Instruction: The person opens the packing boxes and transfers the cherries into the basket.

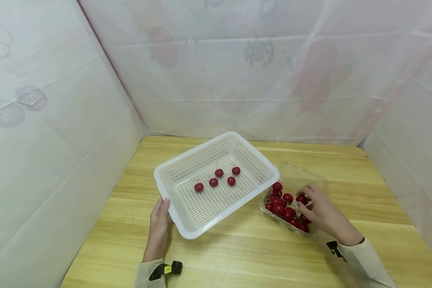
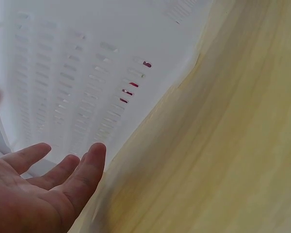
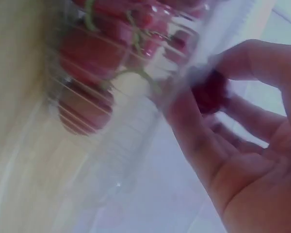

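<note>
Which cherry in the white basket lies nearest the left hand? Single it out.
The leftmost cherry in the white basket; the other four cherries there all lie farther right, away from the left hand.

Under me: pale yellow wood-grain surface (image 1: 367,196), rounded far corners | ahead of me: whitish creased fabric sheet (image 1: 216,84), faded red prints (image 1: 315,76), grey characters (image 1: 260,53) | my left: similar sheet, round pinkish prints (image 1: 31,98) | my right: pale whitish sheet (image 1: 415,132) | my light: soft, diffuse
</note>
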`<state>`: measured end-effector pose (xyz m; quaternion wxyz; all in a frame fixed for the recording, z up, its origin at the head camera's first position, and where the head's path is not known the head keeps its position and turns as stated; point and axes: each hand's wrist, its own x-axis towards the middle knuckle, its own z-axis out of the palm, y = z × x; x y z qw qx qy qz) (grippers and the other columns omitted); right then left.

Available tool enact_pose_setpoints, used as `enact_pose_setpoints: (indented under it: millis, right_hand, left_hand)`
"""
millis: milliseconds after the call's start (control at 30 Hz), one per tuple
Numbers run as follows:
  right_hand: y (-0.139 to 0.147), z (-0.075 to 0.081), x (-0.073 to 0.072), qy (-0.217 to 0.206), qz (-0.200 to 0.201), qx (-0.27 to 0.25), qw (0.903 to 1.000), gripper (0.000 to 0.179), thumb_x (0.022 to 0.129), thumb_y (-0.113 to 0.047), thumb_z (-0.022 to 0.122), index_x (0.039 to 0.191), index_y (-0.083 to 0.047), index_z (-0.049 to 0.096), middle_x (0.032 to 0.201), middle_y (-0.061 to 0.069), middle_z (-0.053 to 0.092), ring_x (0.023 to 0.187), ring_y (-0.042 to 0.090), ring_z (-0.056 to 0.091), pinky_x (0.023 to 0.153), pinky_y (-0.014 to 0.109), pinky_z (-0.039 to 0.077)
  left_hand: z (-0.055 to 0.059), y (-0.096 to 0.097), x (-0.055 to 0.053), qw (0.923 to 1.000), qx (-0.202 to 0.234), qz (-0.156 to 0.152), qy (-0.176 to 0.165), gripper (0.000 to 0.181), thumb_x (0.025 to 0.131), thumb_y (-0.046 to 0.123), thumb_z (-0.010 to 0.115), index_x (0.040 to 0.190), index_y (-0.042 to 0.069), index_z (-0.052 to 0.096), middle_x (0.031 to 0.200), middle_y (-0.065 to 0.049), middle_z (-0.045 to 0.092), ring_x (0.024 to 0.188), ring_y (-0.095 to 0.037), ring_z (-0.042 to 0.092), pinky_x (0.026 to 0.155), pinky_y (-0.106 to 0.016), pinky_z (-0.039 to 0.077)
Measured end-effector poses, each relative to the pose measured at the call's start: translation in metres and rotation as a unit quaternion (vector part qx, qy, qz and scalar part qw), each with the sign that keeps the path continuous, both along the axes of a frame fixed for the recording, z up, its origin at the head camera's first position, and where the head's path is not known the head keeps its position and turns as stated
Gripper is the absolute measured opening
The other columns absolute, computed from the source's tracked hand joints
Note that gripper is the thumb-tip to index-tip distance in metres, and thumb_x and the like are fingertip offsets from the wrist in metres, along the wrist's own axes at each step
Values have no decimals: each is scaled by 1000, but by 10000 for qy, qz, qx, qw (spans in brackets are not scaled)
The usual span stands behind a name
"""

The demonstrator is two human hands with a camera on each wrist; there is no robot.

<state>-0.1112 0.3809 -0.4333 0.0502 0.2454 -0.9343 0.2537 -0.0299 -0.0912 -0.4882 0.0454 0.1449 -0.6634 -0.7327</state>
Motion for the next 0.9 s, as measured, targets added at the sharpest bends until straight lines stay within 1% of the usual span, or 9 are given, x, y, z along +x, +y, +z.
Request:
enact_pose_setpoints:
  millis: [100,167,267,367,467,633,733,800,900]
  right_hand:
    - [1,6,-2,538,79,-101,9985,26,86,4,77,107,-6,65,102,4,65,81,6,61,60,20,55]
    - [1,12,-5,750,73,-189,9970,28,86,2,78,110,-8,67,101,1,68,77,2,58,59,20,53]
    - [0,23,-9,772,31,-497,9958,27,89,-2,79,114,-10,71,100,-1,71,75,-3,57,59,16,52]
    - [-3,33,-15,787,42,-811,9936,24,88,-3,81,110,-10,74,100,-1,71,76,-5,58,63,11,54]
    - [-7,42,-23,830,72,-937,9921,23,87,-4,82,107,-13,75,102,-3,70,81,-5,58,64,9,52]
    - [-17,57,-34,620,202,-947,9934,21,89,-10,81,109,-16,76,105,-5,70,81,-1,58,64,13,53]
    - [-28,67,-42,255,232,-902,9953,19,95,-18,77,114,-15,75,108,-3,71,84,3,63,70,16,58]
    - [-38,74,-49,9,338,-848,9958,21,99,-21,72,119,-13,73,110,0,71,89,8,66,76,21,61]
    - [-57,84,-59,-369,600,-857,9938,24,103,-19,66,125,-9,70,116,6,68,98,18,68,83,31,64]
  left_hand:
    - [2,0,0,10000,45,14,4,59,111,50,38,160,17,38,154,-18,50,131,-18,61,101,-27,57]
    - [3,0,-1,10000,54,36,-22,59,111,50,38,160,17,38,153,-18,50,130,-17,61,100,-27,58]
    - [4,1,-1,9999,55,69,-51,59,111,51,38,160,18,37,153,-18,50,129,-16,62,100,-26,58]
    - [4,0,-1,10000,25,74,-14,60,111,51,39,160,16,37,154,-18,50,129,-16,61,100,-25,57]
    - [3,0,-1,10000,6,67,57,61,111,50,39,160,14,37,153,-17,51,128,-14,62,100,-25,57]
    - [3,-1,0,9999,-12,39,109,61,111,49,39,160,12,37,152,-14,53,127,-10,62,100,-25,57]
    - [2,-1,0,9999,-15,37,116,60,111,48,39,159,12,38,152,-14,53,127,-10,62,100,-25,57]
    - [2,0,0,9999,-8,55,112,60,111,49,39,159,12,39,152,-15,52,128,-10,61,100,-25,57]
    - [1,1,1,9999,23,87,67,61,111,50,40,159,13,39,153,-16,51,129,-11,60,101,-25,56]
